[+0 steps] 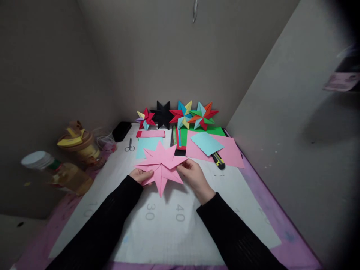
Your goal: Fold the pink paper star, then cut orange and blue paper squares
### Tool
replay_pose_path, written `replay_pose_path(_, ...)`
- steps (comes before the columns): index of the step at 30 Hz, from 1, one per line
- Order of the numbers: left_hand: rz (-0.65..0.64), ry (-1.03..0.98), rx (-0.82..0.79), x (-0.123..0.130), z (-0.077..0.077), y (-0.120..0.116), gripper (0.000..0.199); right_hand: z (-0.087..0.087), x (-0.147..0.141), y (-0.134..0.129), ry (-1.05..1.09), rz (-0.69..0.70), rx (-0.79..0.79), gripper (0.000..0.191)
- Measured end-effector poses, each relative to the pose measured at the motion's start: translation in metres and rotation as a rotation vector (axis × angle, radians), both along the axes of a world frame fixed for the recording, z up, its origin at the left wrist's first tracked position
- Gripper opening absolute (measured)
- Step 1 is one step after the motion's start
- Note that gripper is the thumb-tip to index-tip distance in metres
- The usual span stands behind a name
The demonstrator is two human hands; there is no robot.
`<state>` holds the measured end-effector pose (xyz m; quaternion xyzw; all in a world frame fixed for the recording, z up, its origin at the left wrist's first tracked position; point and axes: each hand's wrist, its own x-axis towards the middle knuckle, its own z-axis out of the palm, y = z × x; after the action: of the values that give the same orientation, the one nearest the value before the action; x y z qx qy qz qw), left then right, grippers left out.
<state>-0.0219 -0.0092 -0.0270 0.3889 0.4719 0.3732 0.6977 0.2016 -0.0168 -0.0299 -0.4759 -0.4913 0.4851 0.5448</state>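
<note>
A pink folded paper star [161,161] with several points is held up over the white mat [165,240]. My left hand [141,175] pinches its lower left point, thumb on top. At the star's right side, my right hand [194,177] grips another point between thumb and fingers. The fingers beneath the paper are partly hidden. Just behind the star lies a light blue paper sheet [147,144], partly covered by it. A yellow and black utility knife [218,160] rests to the right, its front end under a light blue square [206,143].
Finished stars, including a black one [163,114] and a multicoloured one [203,115], lean on the back wall. Small scissors [129,145], a black phone-like object [122,131], pink sheets [233,152] and green paper [216,131] lie around. A bottle [67,176] and cup [81,144] stand left.
</note>
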Motion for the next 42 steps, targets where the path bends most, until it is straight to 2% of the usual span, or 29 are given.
replay_pose_path(6, 0.011, 0.007, -0.01, 0.001, -0.003, 0.0, 0.013, 0.001, 0.002, -0.001, -0.105, -0.025, 0.058, 0.01)
replay_pose_path(9, 0.005, 0.016, -0.007, 0.001, -0.004, 0.0, 0.015, 0.002, 0.003, -0.001, -0.105, -0.012, 0.06, 0.012)
replay_pose_path(11, -0.017, 0.026, 0.01, 0.0, -0.004, 0.0, 0.016, 0.003, 0.004, -0.001, -0.076, 0.057, 0.037, 0.019)
replay_pose_path(15, -0.062, 0.049, 0.042, 0.0, -0.002, -0.001, 0.018, 0.006, 0.007, -0.001, 0.065, 0.288, -0.046, 0.03)
replay_pose_path(24, -0.091, 0.074, 0.063, -0.002, -0.004, -0.001, 0.027, 0.0, 0.012, 0.001, 0.138, 0.425, -0.043, 0.028)
replay_pose_path(29, -0.09, 0.095, 0.071, 0.001, -0.009, -0.001, 0.029, 0.0, 0.01, -0.001, 0.05, 0.342, 0.006, 0.026)
replay_pose_path(34, -0.063, 0.11, 0.098, 0.002, -0.009, -0.001, 0.027, -0.012, 0.003, 0.001, 0.109, 0.194, -0.018, 0.029)
replay_pose_path(42, -0.055, 0.133, 0.146, 0.001, -0.012, -0.001, 0.03, -0.02, -0.003, 0.002, 0.13, 0.146, -0.018, 0.024)
